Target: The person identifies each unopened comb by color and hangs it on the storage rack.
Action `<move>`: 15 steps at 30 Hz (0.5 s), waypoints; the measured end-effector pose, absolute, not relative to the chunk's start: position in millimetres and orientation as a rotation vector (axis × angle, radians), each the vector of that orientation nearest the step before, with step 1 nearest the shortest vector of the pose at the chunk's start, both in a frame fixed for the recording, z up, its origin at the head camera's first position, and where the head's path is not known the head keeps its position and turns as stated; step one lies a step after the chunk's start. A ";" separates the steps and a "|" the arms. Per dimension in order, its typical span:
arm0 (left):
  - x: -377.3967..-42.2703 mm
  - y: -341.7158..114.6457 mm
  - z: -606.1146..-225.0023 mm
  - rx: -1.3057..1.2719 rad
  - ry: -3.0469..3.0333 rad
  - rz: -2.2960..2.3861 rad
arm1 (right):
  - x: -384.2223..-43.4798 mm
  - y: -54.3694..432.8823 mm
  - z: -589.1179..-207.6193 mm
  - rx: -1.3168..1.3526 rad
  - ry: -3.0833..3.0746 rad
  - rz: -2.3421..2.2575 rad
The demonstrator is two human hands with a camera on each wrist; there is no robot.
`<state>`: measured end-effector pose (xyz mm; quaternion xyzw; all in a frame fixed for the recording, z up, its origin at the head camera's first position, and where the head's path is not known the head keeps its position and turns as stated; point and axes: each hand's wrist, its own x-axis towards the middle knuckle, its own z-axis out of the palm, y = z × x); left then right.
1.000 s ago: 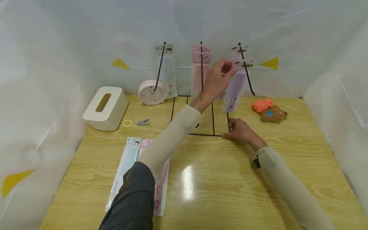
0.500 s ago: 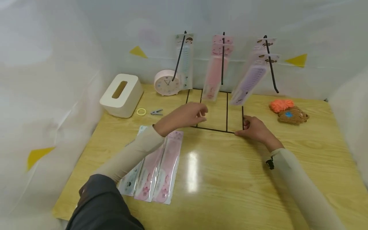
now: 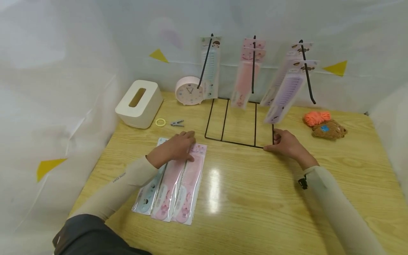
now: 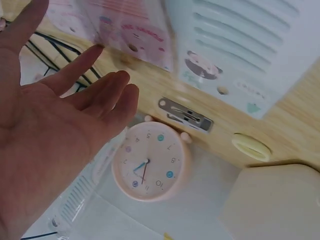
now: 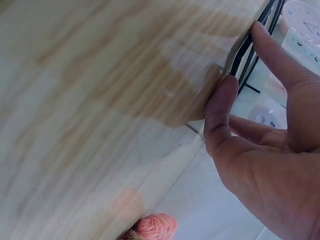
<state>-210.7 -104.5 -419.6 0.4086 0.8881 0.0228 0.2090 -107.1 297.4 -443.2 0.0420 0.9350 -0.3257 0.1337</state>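
Standing at my left, a white tissue box point(image 3: 137, 102) is near a yellow ring point(image 3: 160, 126) and a clip point(image 3: 177, 123). My left hand point(image 3: 173, 147) is over the upper ends of a flat blue pack point(image 3: 147, 196) and two flat pink packs point(image 3: 188, 186), fingers loosely apart; I can't tell whether it touches them. Beyond, blue, pink and purple packs point(image 3: 288, 90) hang from the hooks point(image 3: 309, 81) of a black wire rack point(image 3: 239, 143). My right hand point(image 3: 287, 144) pinches the rack's near right corner, left of orange yarn point(image 3: 317, 118).
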 end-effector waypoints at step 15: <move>-222.6 -95.2 -412.1 1.139 2.371 0.484 | -104.9 297.3 -442.5 0.139 2.704 -0.977</move>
